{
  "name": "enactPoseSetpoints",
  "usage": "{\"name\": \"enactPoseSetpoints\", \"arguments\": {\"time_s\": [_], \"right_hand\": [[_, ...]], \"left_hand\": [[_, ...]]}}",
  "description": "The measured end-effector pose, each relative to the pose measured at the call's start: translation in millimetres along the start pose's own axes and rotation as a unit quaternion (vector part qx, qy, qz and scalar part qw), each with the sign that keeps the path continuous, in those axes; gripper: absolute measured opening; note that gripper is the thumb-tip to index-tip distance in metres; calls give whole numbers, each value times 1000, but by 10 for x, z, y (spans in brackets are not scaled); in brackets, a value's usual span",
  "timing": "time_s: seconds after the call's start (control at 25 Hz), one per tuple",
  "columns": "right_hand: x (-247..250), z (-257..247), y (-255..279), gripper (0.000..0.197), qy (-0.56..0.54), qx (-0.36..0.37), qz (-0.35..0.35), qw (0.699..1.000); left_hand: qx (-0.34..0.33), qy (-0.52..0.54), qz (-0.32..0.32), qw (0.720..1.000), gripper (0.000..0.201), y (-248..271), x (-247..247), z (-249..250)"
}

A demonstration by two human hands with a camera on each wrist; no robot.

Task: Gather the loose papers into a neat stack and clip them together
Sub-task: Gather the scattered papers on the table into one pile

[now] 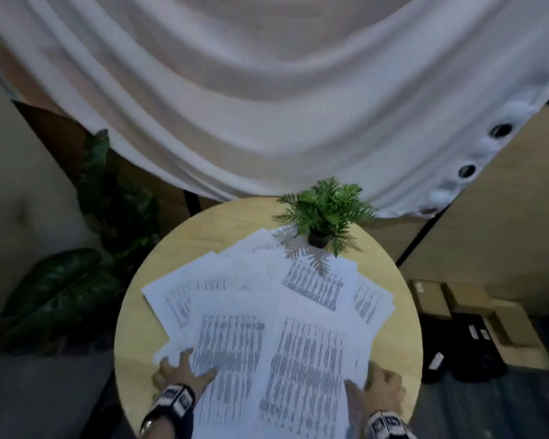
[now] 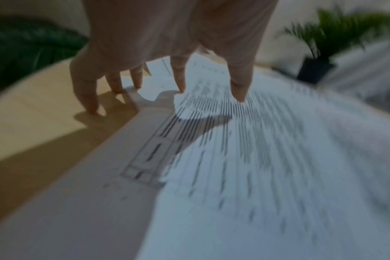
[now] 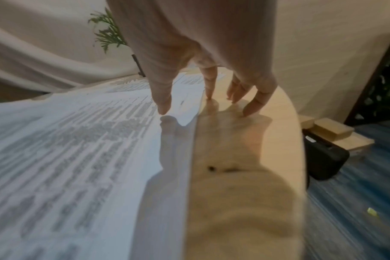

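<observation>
Several loose printed papers (image 1: 267, 299) lie fanned out over the round wooden table (image 1: 133, 315). My left hand (image 1: 184, 367) rests with spread, straight fingers on the near left edge of the sheets; its thumb and forefinger touch paper (image 2: 211, 140) and the other fingertips (image 2: 90, 107) touch bare wood. My right hand (image 1: 377, 383) lies at the near right edge of the papers, thumb on a sheet (image 3: 78, 140), the other fingertips (image 3: 249, 109) on the table top (image 3: 234, 158). Neither hand holds anything. No clip is visible.
A small potted fern (image 1: 325, 213) stands at the table's far edge, over the far sheets. A large white cloth (image 1: 267, 90) hangs behind. Big-leaved plants (image 1: 64, 289) stand on the floor at left, cardboard boxes (image 1: 476, 305) and black cases (image 1: 463, 350) at right.
</observation>
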State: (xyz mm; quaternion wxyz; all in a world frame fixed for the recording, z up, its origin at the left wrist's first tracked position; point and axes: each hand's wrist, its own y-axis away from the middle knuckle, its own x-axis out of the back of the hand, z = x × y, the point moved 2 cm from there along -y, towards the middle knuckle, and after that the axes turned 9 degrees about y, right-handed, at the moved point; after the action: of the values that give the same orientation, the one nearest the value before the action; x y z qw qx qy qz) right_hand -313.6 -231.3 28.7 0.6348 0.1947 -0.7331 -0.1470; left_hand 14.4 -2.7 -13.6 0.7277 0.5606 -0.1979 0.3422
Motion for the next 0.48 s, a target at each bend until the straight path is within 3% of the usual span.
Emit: {"name": "enactPoseSetpoints", "arguments": {"time_s": [0.08,0.2,0.28,0.32,0.4,0.48], "right_hand": [[-140,-210,44,74,22,33,-55,998],[-361,-457,123,79,48,111,-44,992],[-484,-511,163,87,-37,140,-36,989],[-500,-468,151,90,-103,110,-22,988],[-492,-330,132,71,-208,5,0,978],[-469,-260,153,22,-224,-48,7,973]], "left_hand": [[-92,10,-36,995,77,319,-104,67],[-159,-33,-106,981,75,380,-192,158],[-158,77,-96,980,75,396,-257,183],[-149,137,-67,977,83,413,-274,159],[-117,105,8,987,100,336,-196,129],[-104,-33,38,993,107,220,-66,142]]}}
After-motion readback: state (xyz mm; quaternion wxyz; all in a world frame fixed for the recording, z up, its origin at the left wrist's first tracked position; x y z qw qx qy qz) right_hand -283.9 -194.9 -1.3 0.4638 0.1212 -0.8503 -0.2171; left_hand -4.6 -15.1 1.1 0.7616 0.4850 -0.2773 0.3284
